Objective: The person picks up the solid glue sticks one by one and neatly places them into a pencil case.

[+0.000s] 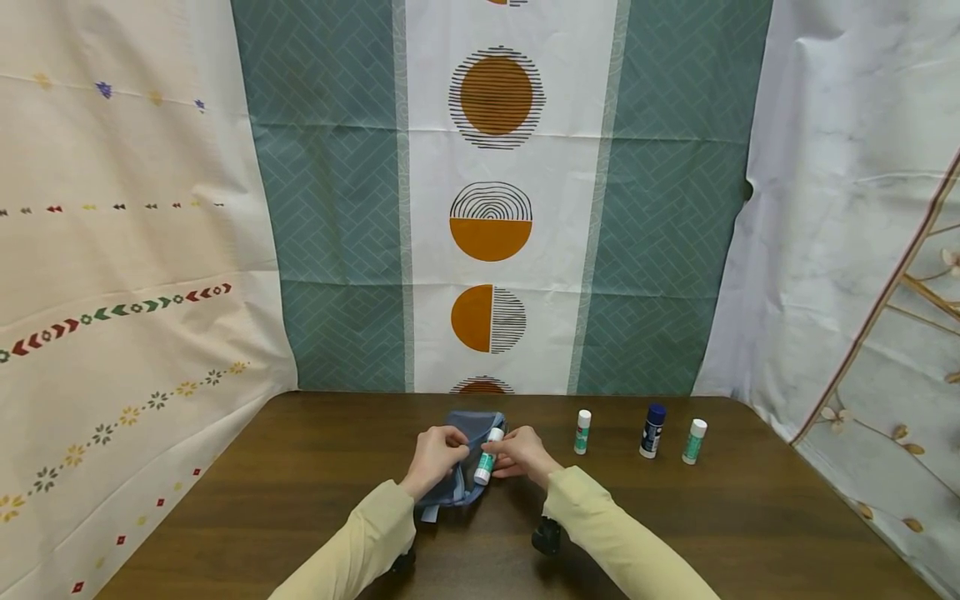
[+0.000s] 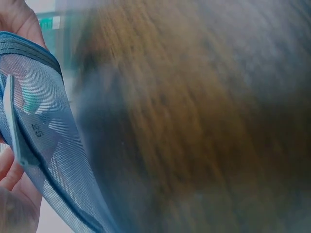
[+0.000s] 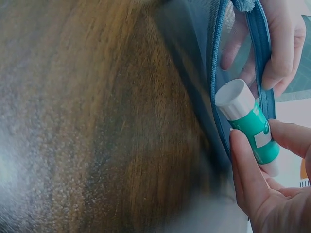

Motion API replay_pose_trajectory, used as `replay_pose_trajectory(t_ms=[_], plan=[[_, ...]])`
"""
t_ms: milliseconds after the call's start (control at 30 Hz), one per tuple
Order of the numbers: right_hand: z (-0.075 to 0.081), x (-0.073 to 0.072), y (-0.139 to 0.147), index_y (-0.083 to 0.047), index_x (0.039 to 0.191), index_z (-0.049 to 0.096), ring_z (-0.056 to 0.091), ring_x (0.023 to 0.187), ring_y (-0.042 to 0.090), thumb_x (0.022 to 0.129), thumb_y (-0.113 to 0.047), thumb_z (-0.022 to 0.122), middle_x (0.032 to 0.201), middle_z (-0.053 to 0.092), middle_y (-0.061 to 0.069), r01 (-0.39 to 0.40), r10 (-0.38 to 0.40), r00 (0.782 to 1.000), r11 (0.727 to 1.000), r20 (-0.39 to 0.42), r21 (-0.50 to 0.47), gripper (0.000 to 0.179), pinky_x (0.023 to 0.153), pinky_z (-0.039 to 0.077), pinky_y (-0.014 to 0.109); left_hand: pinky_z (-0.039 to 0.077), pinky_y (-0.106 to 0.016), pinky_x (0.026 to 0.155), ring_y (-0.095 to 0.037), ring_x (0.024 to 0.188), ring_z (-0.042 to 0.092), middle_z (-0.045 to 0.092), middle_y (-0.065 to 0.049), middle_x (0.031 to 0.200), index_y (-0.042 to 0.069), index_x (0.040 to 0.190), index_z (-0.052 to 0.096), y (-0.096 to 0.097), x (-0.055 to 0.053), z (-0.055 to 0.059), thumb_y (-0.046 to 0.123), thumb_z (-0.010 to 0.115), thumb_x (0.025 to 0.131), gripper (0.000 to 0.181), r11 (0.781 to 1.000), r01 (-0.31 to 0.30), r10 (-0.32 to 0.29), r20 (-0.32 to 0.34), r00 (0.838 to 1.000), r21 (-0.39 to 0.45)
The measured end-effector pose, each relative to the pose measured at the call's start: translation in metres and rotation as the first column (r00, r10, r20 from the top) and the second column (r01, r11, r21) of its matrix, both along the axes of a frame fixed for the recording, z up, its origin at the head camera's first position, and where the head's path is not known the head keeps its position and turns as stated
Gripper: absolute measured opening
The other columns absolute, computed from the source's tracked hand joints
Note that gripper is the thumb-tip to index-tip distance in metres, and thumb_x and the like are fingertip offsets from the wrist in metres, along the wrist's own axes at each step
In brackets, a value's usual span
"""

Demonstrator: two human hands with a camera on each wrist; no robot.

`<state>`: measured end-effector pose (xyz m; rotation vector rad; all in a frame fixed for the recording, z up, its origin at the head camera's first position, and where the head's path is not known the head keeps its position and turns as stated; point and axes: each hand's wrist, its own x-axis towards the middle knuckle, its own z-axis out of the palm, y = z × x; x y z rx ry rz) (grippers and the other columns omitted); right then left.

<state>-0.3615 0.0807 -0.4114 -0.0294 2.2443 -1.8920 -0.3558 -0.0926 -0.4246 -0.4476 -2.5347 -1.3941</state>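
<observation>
Left grip (image 1: 437,457) clamped on mesh zip pouch (image 2: 68,150), likely to spread it; right grip (image 1: 522,454) pinches glue stick (image 3: 250,126) mid-barrel.

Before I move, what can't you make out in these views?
Head: part of the pouch, hidden by the left hand and the stick.
Head: fine print on the blue tube, too small.
Left wrist: the stick's label, blurred and partly behind the pouch.
Right wrist: part of the left hand, cut off by the top edge.
</observation>
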Motion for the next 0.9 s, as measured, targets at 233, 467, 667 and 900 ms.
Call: replay_pose_trajectory(t_ms=[233,467,667,900], plan=[[-0.0013,0.001,-0.0008,0.01,0.084,0.058,0.063,0.059,0.022,0.08,-0.01,0.068,0.068,0.062,0.015,0.003,-0.003,1.0,1.0,-0.003,0.02,0.022,0.058,0.052,0.037,0.045,-0.028,0.042,-0.013,0.044,0.05,0.058,-0.001,0.07,0.0,0.084,0.065,0.0012,0.0018,0.0001,0.003,0.061,0.076,0.009,1.0,0.012,-0.012,-0.005,1.0,0.014],[-0.0014,0.0021,-0.0015,0.01,0.087,0.056,0.063,0.059,0.022,0.08,-0.009,0.067,0.07,0.062,0.017,-0.003,0.003,1.0,1.0,0.012,0.011,0.024,0.057,0.052,0.037,0.045,-0.028,0.041,-0.012,0.043,0.05,0.058,-0.001,0.068,0.0,0.083,0.065,0.0018,0.0024,0.0004,0.003,0.061,0.075,0.009,1.0,0.013,-0.013,-0.016,1.0,0.016],[-0.0005,0.0024,-0.0031,0.009,0.085,0.057,0.063,0.06,0.022,0.08,-0.01,0.068,0.07,0.062,0.016,-0.005,0.004,1.0,1.0,0.023,0.022,0.023,0.057,0.052,0.036,0.045,-0.027,0.041,-0.011,0.044,0.05,0.057,-0.001,0.068,0.001,0.083,0.065,0.002,0.0033,0.0013,0.004,0.061,0.076,0.008,1.0,0.012,-0.012,-0.009,1.0,0.011],[-0.0019,0.0009,-0.0058,0.007,0.081,0.057,0.063,0.063,0.026,0.078,-0.01,0.07,0.069,0.061,0.016,0.007,-0.008,1.0,0.998,0.023,0.056,0.021,0.057,0.052,0.036,0.045,-0.028,0.041,-0.011,0.043,0.049,0.057,-0.001,0.068,0.002,0.082,0.064,0.0021,0.0027,-0.0002,0.004,0.062,0.076,0.007,1.0,0.012,-0.012,-0.015,1.0,0.001]])
